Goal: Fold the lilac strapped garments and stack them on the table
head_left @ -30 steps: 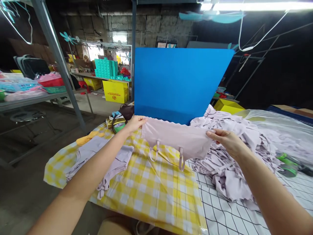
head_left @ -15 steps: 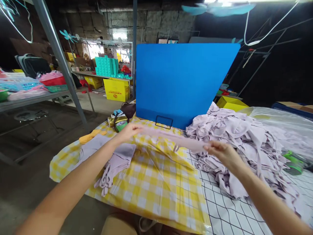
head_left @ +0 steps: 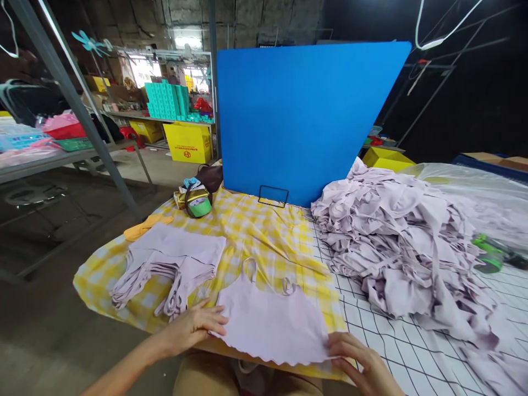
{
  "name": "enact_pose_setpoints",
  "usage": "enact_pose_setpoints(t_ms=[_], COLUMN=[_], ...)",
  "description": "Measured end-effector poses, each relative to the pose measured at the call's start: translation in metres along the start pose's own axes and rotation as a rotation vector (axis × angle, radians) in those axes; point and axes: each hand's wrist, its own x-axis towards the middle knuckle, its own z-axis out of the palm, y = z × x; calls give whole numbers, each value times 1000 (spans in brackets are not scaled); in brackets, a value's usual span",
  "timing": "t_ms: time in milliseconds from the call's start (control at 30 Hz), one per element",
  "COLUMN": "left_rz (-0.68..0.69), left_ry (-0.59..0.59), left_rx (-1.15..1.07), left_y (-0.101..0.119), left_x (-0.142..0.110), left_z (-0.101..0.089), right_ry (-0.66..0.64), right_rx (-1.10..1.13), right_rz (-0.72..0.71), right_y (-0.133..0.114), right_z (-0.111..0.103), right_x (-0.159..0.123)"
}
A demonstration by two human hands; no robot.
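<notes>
1. Across the near half of the room, a yellow-and-white checked cloth [head_left: 284, 242] covers the left and middle of the work surface; a white gridded cloth [head_left: 363, 330] covers the right.
2. A tall blue board [head_left: 305, 121] stands upright at the far side.
3. To the right lies a loose, crumpled heap of pale lilac fabric [head_left: 396, 231].
4. To the left, a stack of lilac tops [head_left: 177, 242] lies flat, edges fairly even, straps bunched at its near side.
5. At the near middle, 1 lilac top [head_left: 272, 324] lies spread on the checked cloth, wavy hem nearest the person, its 2 thin straps [head_left: 254, 270] pointing away.
6. The person's 2 hands are well apart. The left hand [head_left: 200, 327] rests its loosely spread fingers on the top's near left corner. The right hand [head_left: 358, 355] touches the near right corner; I cannot tell whether it pinches the fabric.
7. From here, the step in hand seems to be laying the top flat and straightening its hem. A next move would call for light, even handling at both corners, so that the soft fabric stays smooth.
</notes>
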Motion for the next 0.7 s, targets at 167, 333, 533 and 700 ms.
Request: enact_pose_setpoints(t_ms=[167,333,533,700], left_rz=[20,-65,-189,-374], left_ry=[166,384,247,365], left_rx=[-144,-248,-486,-422], left_y=[42,76,41,-1], left_x=[-8,-13,44,100], left_z=[-41,-77,-61,-32], right_ry=[65,3,-24,79], right_rx=[78,172,281,333], right_rz=[107,167,297,470], right_y=[-44,-81,-41,5], right_z=[-46,-88,-61,-23], right_x=[5,14,69,102])
